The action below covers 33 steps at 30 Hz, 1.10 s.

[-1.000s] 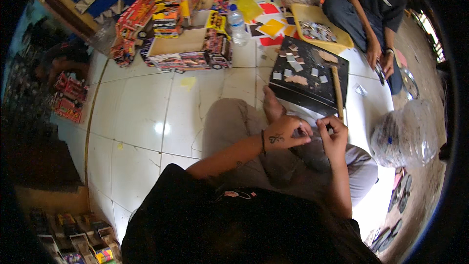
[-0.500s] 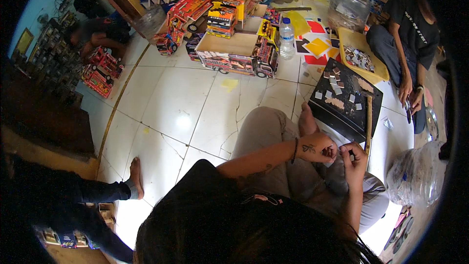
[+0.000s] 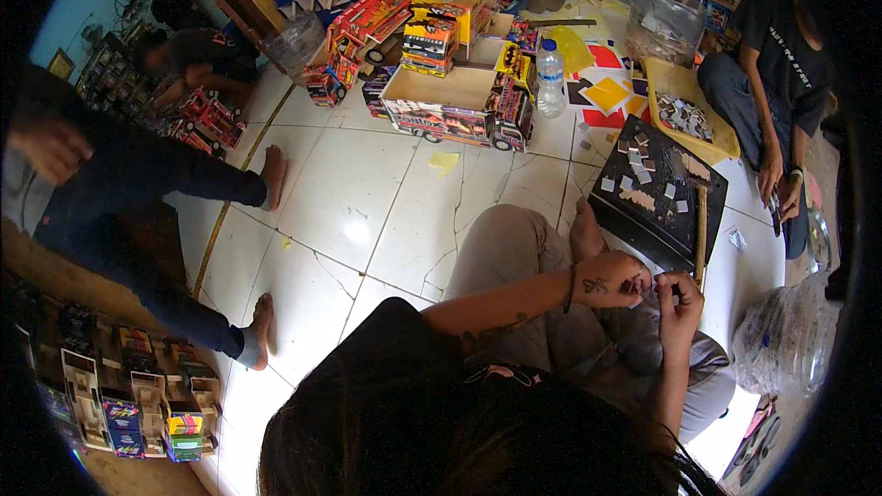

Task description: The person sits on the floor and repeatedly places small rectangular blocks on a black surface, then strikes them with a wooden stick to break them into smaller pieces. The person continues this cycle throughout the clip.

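Close together above my lap, my left hand point(image 3: 616, 281) and my right hand point(image 3: 678, 305) both have their fingers pinched. A small pale bit shows under the left fingertips, too small and covered to name; whether the right fingers grip it too, I cannot tell. Just beyond the hands lies a black board point(image 3: 634, 220) scattered with small square grey and brown pieces point(image 3: 640, 165) and torn tan scraps point(image 3: 639, 198). A wooden stick, perhaps a tool handle point(image 3: 701, 231), rests along its right side.
Beyond the board stand a yellow tray point(image 3: 728, 143) of small squares, a water bottle point(image 3: 550, 83) and coloured sheets point(image 3: 606, 94). Toy trucks point(image 3: 455, 118) fill the back. A co-worker point(image 3: 781, 64) sits at right; another person's legs point(image 3: 175, 165) cross the left, near more toy trucks point(image 3: 138, 386).
The view has shifted slightly, so things sit a little farther right and lower. At left, the standing person's second leg and a hand have come into view. My hands stay pinched together.
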Each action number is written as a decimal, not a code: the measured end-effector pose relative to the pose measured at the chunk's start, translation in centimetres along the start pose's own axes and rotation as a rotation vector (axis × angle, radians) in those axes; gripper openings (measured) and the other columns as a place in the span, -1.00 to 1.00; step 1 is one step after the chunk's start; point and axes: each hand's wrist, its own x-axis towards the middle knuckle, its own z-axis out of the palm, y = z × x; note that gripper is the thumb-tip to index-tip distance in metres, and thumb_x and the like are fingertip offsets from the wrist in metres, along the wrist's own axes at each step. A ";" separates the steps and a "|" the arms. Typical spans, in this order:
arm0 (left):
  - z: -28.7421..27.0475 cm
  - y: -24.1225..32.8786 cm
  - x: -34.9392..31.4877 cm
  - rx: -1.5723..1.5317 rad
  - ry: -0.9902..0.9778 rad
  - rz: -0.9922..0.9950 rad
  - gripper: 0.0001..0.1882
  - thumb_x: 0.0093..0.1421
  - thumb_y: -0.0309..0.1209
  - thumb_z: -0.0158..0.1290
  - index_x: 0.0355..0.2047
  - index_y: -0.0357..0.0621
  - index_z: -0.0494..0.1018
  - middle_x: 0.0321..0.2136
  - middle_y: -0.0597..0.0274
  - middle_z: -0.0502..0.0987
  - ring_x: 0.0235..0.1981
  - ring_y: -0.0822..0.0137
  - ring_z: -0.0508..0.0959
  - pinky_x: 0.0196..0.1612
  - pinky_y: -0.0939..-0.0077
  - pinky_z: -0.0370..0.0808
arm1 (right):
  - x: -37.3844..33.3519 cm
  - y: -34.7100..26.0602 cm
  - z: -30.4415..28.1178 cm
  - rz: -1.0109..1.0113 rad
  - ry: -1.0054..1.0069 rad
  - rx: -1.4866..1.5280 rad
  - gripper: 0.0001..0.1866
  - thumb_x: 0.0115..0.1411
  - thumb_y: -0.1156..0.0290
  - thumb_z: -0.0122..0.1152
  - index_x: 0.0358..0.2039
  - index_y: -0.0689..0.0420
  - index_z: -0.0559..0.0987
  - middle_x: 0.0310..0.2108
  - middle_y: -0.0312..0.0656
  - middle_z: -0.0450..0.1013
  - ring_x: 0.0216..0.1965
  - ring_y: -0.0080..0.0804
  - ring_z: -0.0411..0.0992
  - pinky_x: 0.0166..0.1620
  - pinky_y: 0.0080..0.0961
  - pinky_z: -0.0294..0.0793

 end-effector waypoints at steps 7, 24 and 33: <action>0.7 -0.5 0.4 0.048 -0.023 0.039 -0.78 0.07 -0.35 0.16 -0.37 -0.26 0.50 -0.43 0.10 0.55 -0.41 0.24 0.57 -0.29 0.40 0.46 | 0.0 0.3 -0.1 -0.032 -0.015 -0.049 -0.90 0.14 0.58 0.13 -0.49 0.33 0.47 -0.53 -0.21 0.40 -0.46 -0.53 0.33 -0.33 -0.62 0.28; -2.2 -6.8 9.4 0.488 0.493 0.119 -0.83 0.11 -0.38 0.07 -0.45 -0.25 0.53 -0.46 0.03 0.51 -0.37 0.02 0.51 -0.25 0.24 0.44 | 0.6 11.4 -4.0 0.271 0.111 -0.600 -0.38 -0.02 0.62 0.10 0.12 0.22 0.22 -0.04 0.18 0.30 -0.09 0.10 0.38 -0.05 -0.13 0.40; -1.5 -10.6 10.9 0.473 0.550 0.143 -0.86 0.13 -0.41 0.06 -0.44 -0.26 0.51 -0.46 0.03 0.50 -0.37 0.01 0.49 -0.26 0.26 0.44 | -2.9 1.2 -6.5 0.434 0.046 -0.083 -0.45 0.25 0.60 -0.14 0.26 0.04 0.17 -0.33 -0.20 0.38 -0.56 -0.58 0.32 -0.45 -0.62 0.37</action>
